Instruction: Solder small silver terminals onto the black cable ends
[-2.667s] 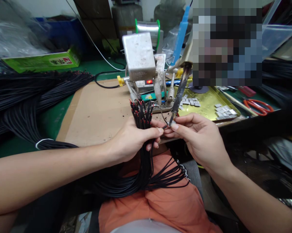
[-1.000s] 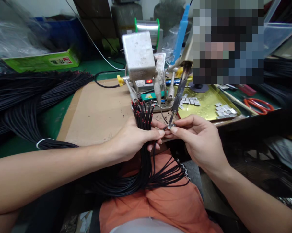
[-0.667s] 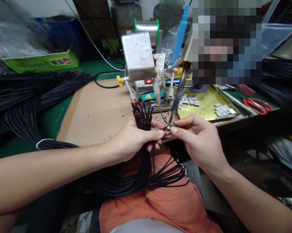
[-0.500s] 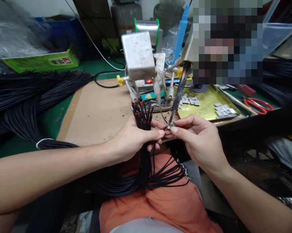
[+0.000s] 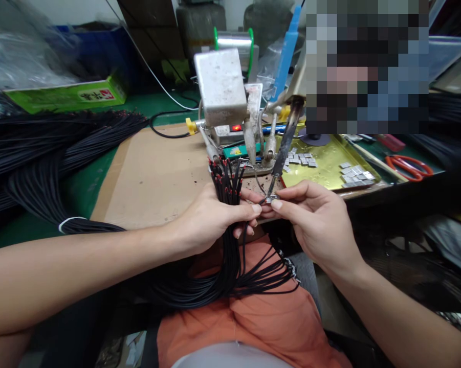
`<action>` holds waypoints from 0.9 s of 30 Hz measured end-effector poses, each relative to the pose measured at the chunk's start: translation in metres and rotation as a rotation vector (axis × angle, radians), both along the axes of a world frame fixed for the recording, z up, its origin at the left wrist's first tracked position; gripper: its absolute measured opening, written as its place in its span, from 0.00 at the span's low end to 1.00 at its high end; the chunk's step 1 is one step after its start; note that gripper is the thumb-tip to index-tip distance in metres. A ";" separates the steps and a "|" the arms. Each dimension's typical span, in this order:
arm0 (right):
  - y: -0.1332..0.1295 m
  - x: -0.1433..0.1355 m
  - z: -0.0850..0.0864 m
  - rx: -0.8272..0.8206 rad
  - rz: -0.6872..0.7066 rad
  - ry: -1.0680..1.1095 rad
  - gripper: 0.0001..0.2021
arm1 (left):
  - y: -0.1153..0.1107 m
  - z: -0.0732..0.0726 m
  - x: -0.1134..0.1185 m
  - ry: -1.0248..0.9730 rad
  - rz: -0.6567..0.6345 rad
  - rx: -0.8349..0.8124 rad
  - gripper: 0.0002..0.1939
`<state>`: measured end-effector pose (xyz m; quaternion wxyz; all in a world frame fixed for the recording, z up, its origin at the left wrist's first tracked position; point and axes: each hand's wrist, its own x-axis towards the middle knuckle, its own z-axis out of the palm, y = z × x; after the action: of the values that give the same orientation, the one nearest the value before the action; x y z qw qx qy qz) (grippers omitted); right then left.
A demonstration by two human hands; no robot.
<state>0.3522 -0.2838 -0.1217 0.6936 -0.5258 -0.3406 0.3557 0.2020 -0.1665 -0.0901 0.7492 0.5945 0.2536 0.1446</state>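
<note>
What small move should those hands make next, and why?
Probably a tiny one: I'd slide the right hand's fingertips slightly back along the small metal piece, away from the soldering iron. Its tip comes down right beside them. The left hand could hold steady, since it grips the black wires, one of which reaches toward that piece.

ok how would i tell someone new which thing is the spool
Start at the boxy silver housing in the upper middle of the view. The spool shows just behind its top right corner. Shiny silvery wire fills it between two bright green rims, unlike the tall, slim blue tube to its right.
</note>
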 end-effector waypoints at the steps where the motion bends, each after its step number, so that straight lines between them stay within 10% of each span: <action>1: 0.000 0.000 0.000 0.003 0.001 0.002 0.08 | 0.000 0.000 0.000 0.001 0.001 -0.001 0.09; 27: -0.001 -0.003 0.006 -0.030 -0.074 -0.117 0.06 | -0.002 0.003 -0.001 0.042 0.014 -0.029 0.08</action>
<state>0.3490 -0.2848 -0.1156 0.6771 -0.5682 -0.3556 0.3037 0.2011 -0.1682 -0.0867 0.7511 0.5849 0.2755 0.1336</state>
